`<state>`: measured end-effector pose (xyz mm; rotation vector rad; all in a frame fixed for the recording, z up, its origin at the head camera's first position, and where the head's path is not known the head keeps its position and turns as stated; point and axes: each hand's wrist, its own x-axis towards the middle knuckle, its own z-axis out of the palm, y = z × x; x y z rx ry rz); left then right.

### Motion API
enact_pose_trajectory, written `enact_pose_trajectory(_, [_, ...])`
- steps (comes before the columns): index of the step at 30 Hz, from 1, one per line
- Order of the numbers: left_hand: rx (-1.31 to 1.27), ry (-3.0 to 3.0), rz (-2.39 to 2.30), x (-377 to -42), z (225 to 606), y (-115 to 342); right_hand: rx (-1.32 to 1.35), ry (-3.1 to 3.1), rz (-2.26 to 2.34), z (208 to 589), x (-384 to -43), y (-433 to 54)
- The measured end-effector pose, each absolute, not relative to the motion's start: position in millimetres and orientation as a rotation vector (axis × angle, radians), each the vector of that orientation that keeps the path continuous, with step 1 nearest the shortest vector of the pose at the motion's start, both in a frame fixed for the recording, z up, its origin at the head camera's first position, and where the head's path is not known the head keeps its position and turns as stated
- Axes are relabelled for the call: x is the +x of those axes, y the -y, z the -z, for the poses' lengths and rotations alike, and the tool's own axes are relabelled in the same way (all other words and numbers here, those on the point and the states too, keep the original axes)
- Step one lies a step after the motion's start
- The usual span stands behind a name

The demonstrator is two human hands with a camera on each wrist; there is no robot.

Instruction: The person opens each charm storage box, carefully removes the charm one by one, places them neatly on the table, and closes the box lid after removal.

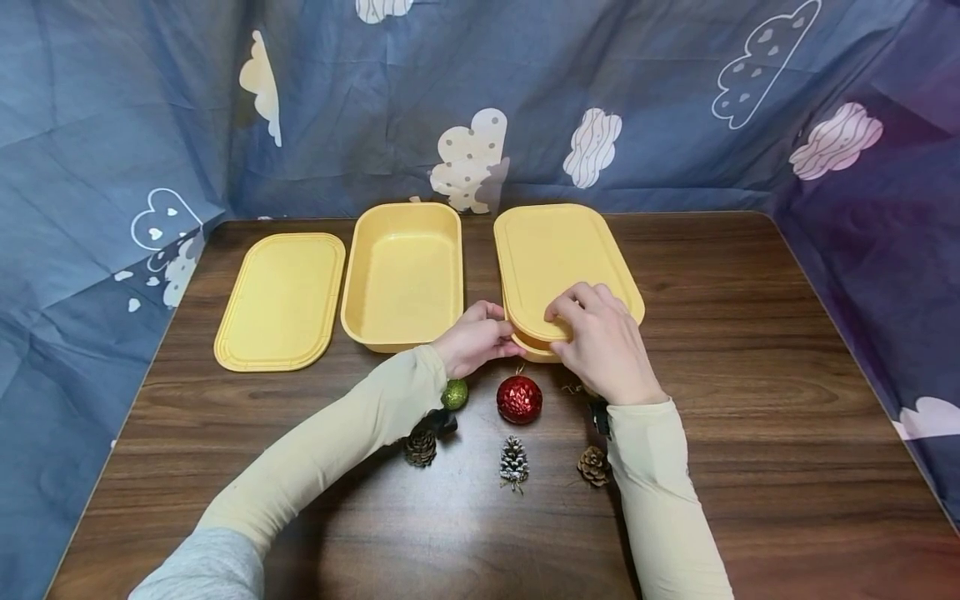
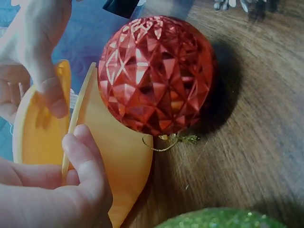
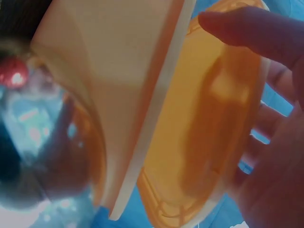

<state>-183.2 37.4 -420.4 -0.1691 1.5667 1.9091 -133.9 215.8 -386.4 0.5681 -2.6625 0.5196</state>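
A yellow plastic box [image 1: 536, 353] stands at the right of the row, its lid [image 1: 558, 258] lying over it with the front edge raised. My right hand [image 1: 603, 346] grips the lid at that edge, thumb under it and fingers on top. The lid's inner side [image 3: 204, 123] shows in the right wrist view, tilted away from the box wall [image 3: 114, 71]. At the box's front left corner, my left hand [image 1: 476, 340] pinches the rim between thumb and fingers, seen closely in the left wrist view. A red faceted bauble [image 1: 519, 400] lies just in front of the box.
To the left stand an uncovered yellow box [image 1: 405, 287] and a loose yellow lid [image 1: 281, 304]. Nearer me lie a green glitter ball [image 1: 454, 394], a frosted pinecone [image 1: 513, 461] and brown pinecones [image 1: 593, 465]. A shiny silver ball [image 3: 47, 137] shows close to the right wrist camera.
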Motion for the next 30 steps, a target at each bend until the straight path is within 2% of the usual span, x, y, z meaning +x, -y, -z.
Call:
enact_pose_trajectory(17, [-0.268,-1.491,-1.938,-181,409,-37,0.696,2.806,-0.550,382,-130,-218])
enact_pose_trajectory(30, [-0.219,-1.542,-1.910,-180,410,-37,0.677,2.924,-0.592,383,-130,-218])
